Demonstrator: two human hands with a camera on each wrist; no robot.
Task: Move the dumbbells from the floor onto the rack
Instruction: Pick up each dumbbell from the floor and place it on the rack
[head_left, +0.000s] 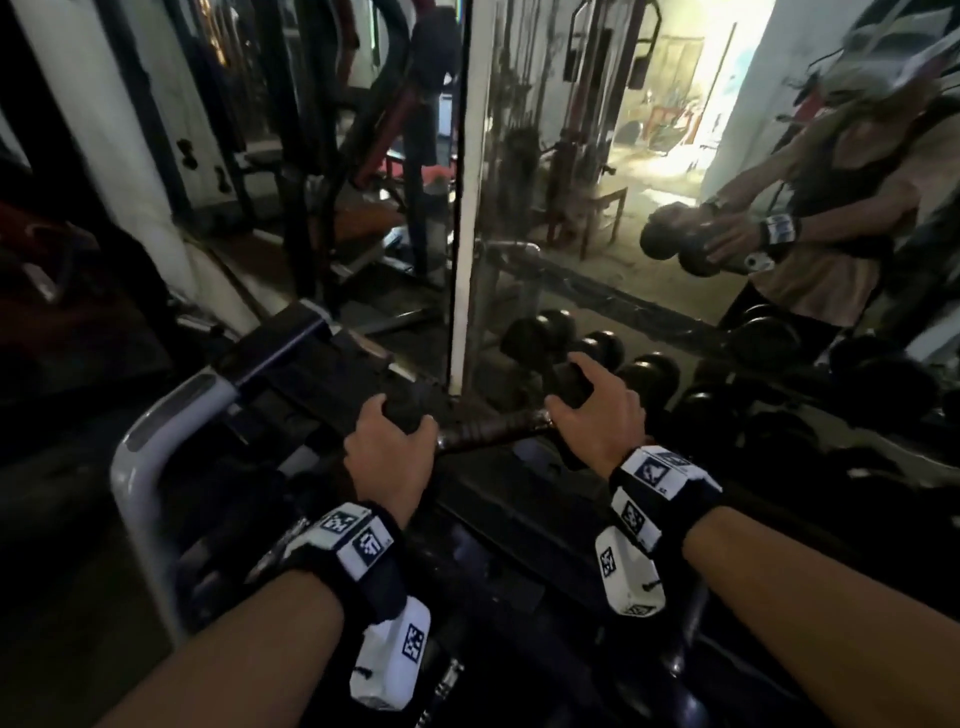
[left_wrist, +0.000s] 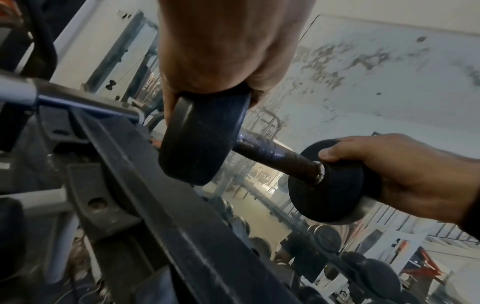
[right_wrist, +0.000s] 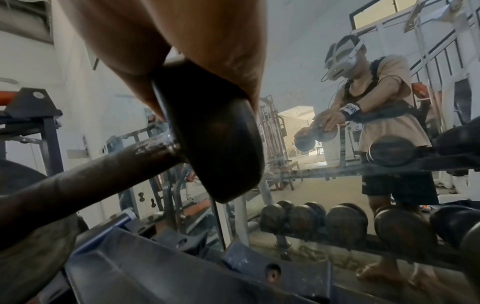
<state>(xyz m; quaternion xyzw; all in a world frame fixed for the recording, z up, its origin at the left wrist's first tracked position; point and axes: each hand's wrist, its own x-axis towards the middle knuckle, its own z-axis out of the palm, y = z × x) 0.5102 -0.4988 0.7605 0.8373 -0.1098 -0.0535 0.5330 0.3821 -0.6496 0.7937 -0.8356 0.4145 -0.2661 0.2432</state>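
Observation:
I hold one black dumbbell (head_left: 488, 434) level above the top tier of the dark rack (head_left: 519, 514). My left hand (head_left: 387, 441) grips its left head (left_wrist: 200, 139) from above. My right hand (head_left: 597, 410) grips the right head (right_wrist: 215, 144) the same way. The worn metal handle (left_wrist: 278, 156) runs bare between the two heads. In the left wrist view the left head hangs just above the rack's slanted rail (left_wrist: 145, 164), a small gap apart. An empty cradle plate (right_wrist: 182, 273) lies under the right head.
A wall mirror (head_left: 649, 182) stands directly behind the rack and shows a person with the dumbbell. Several other dumbbells (head_left: 701, 410) sit on the rack to the right. The rack's grey tube end frame (head_left: 140, 467) curves at the left. Gym machines (head_left: 363, 156) stand at the back left.

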